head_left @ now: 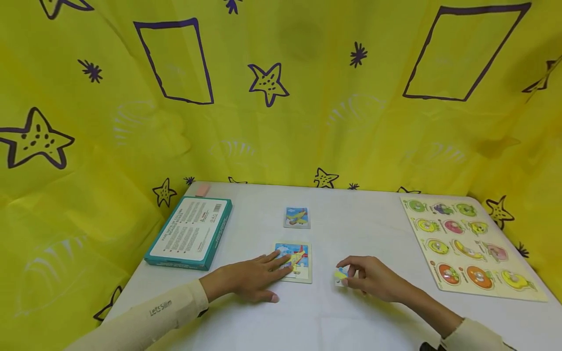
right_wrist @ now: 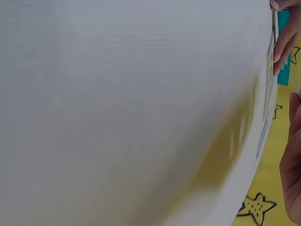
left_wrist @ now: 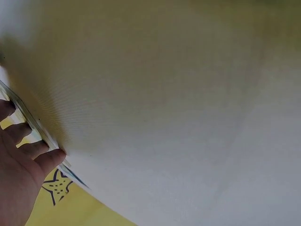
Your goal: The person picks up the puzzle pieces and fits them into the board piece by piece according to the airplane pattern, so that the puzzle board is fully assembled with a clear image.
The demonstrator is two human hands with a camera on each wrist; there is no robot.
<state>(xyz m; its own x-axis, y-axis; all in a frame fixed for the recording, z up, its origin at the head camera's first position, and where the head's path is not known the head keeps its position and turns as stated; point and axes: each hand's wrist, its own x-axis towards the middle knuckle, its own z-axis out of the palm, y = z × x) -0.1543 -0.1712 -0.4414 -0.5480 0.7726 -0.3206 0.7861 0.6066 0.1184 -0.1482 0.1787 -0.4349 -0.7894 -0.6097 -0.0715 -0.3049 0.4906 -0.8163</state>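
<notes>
A small jigsaw puzzle (head_left: 304, 253) of a yellow and red airplane on blue sky lies in a pale frame in the middle of the table. My left hand (head_left: 259, 277) rests on its left part with fingers spread and straight, covering some of the pieces. To the right of the frame, my right hand (head_left: 373, 278) pinches a loose puzzle piece (head_left: 340, 276) with blue, yellow and white on it. Beyond the puzzle sits a small airplane picture card (head_left: 297, 217). In the right wrist view, the right hand (right_wrist: 292, 155) shows at the edge, raised over the table.
On the left a teal box (head_left: 189, 231) lies with its printed white back up, a pink block (head_left: 203, 189) behind it. A wooden fruit puzzle board (head_left: 471, 243) occupies the right side of the white table (head_left: 246, 214). Yellow patterned cloth (head_left: 281, 131) hangs around it.
</notes>
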